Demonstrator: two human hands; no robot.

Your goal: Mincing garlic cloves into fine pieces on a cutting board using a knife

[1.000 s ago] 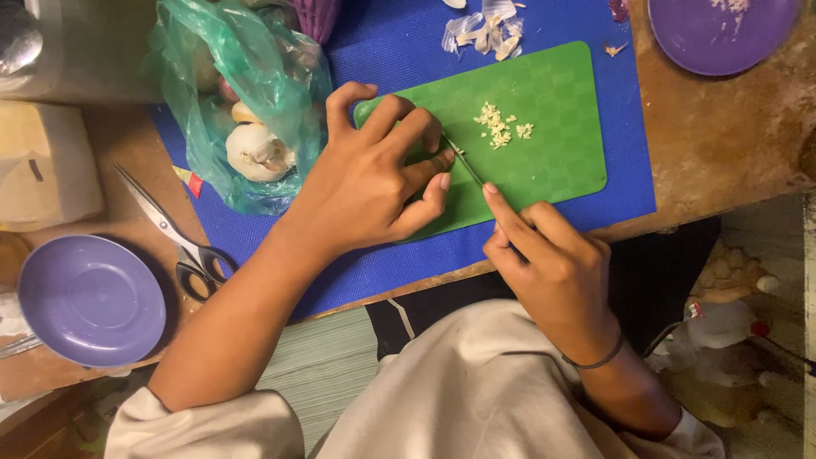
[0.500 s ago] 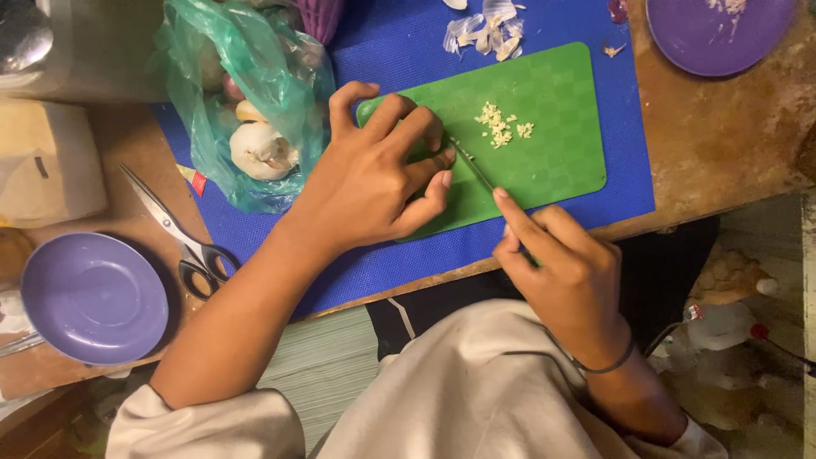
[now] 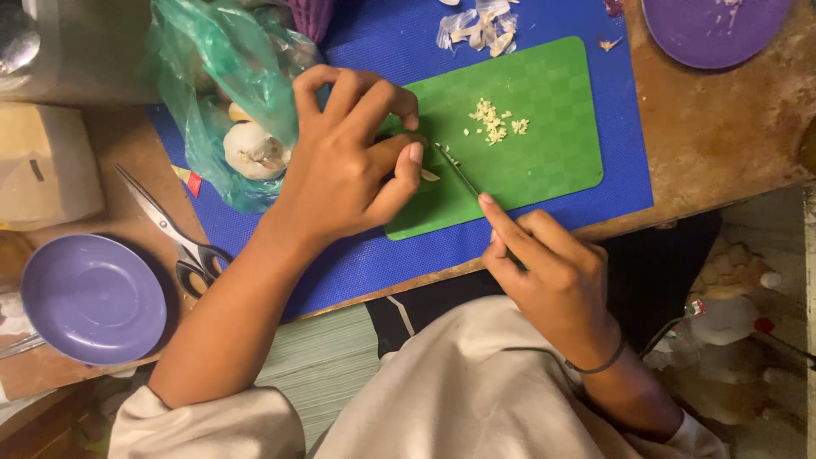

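Observation:
My left hand rests on the left end of a green cutting board, fingers curled and pinching a small pale garlic piece against the board. My right hand grips a knife by its handle, index finger laid along the spine. The blade tip touches the board right beside my left fingertips. A small heap of chopped garlic lies in the middle of the board.
A blue mat underlies the board on a wooden table. A green plastic bag with garlic bulbs lies left. Scissors, a purple plate, another purple plate and garlic peels surround them.
My left fingers have curled up tighter over the garlic piece. My right hand and the knife have shifted slightly, the blade still working beside the left fingertips.

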